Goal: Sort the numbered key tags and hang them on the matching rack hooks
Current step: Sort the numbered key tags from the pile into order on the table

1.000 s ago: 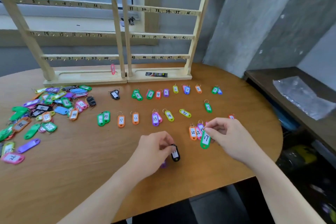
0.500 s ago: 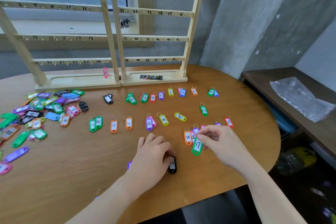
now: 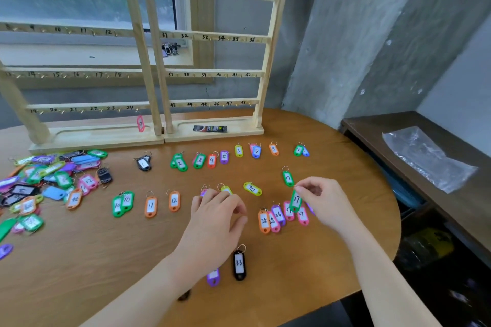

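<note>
Two wooden racks [image 3: 210, 74] with numbered hooks stand at the back of the round table [image 3: 345, 260]. One pink tag [image 3: 140, 123] hangs from hook 24. Sorted tags lie in rows: 1 to 9 in the far row [image 3: 224, 157], then 10 to 17 [image 3: 150, 206], and a cluster in the twenties [image 3: 276, 216]. My right hand [image 3: 325, 203] pinches a green tag 17 [image 3: 295, 200] by its top, just above that cluster. My left hand [image 3: 218, 220] hovers loosely curled over tags 13 and 14, holding nothing. A black tag 33 [image 3: 239, 264] and a purple tag [image 3: 213, 276] lie by my left wrist.
A loose pile of unsorted tags [image 3: 53, 180] covers the table's left side. A black packet [image 3: 210, 129] lies on the right rack's base. A clear plastic bag [image 3: 425, 156] sits on the dark side shelf to the right. The table's curved edge runs close to my right arm.
My left hand let go of the black tag 33, which now lies on the table, and moved forward toward the middle row. My right hand raised the green tag 17 slightly.
</note>
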The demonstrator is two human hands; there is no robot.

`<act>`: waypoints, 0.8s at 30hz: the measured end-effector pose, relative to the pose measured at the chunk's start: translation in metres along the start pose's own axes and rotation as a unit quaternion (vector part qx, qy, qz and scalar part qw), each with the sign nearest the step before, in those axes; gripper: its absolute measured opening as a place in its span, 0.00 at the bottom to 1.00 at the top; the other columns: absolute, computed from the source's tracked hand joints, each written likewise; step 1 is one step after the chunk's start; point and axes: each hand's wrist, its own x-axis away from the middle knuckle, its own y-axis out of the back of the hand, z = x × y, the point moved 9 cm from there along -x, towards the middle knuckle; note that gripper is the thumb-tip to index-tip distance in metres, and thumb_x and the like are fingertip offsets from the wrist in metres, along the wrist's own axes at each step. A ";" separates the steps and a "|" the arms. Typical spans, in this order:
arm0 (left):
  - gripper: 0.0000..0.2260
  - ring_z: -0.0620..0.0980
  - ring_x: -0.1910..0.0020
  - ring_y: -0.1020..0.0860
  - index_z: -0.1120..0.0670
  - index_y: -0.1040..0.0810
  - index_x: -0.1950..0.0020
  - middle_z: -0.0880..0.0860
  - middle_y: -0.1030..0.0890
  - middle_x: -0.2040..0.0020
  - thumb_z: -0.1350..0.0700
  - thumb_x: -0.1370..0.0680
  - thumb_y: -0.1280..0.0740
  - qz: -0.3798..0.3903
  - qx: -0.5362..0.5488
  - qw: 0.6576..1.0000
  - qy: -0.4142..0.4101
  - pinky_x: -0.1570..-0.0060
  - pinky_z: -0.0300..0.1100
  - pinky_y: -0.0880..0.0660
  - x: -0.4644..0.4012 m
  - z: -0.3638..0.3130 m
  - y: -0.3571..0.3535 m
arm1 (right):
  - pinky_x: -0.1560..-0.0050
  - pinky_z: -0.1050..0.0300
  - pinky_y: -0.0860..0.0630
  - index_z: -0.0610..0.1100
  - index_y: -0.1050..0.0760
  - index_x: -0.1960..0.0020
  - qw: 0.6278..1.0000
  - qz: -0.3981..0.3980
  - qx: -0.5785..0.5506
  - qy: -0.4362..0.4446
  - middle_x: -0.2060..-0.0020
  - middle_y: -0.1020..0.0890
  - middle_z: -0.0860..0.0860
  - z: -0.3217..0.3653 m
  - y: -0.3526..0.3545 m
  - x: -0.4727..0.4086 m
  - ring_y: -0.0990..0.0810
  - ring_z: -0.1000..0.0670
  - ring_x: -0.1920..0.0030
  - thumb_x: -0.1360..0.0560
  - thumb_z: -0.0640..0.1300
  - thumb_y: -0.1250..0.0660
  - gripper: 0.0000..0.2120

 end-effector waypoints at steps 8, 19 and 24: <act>0.01 0.44 0.46 0.33 0.42 0.25 0.50 0.38 0.26 0.53 0.48 0.20 0.34 0.029 -0.003 0.999 0.013 0.42 0.42 0.41 -0.024 0.008 -0.012 | 0.56 0.60 0.27 0.47 0.16 0.51 0.998 -0.009 -0.007 -0.066 0.57 0.17 0.55 -0.016 -0.006 -0.070 0.21 0.56 0.55 0.21 0.44 0.30 0.04; 0.03 0.41 0.47 0.33 0.40 0.27 0.52 0.36 0.25 0.56 0.47 0.20 0.34 0.034 0.014 0.998 0.042 0.44 0.41 0.38 -0.026 0.036 -0.018 | 0.51 0.60 0.29 0.47 0.15 0.49 0.996 0.005 0.037 -0.081 0.55 0.19 0.57 -0.027 -0.013 -0.096 0.22 0.57 0.50 0.22 0.44 0.28 0.04; 0.04 0.40 0.48 0.32 0.41 0.26 0.53 0.36 0.24 0.56 0.48 0.21 0.32 0.029 0.021 0.998 0.054 0.45 0.41 0.39 -0.023 0.049 -0.009 | 0.52 0.60 0.25 0.48 0.15 0.52 0.998 -0.007 0.022 -0.061 0.54 0.16 0.53 -0.023 -0.008 -0.097 0.20 0.54 0.50 0.23 0.45 0.28 0.03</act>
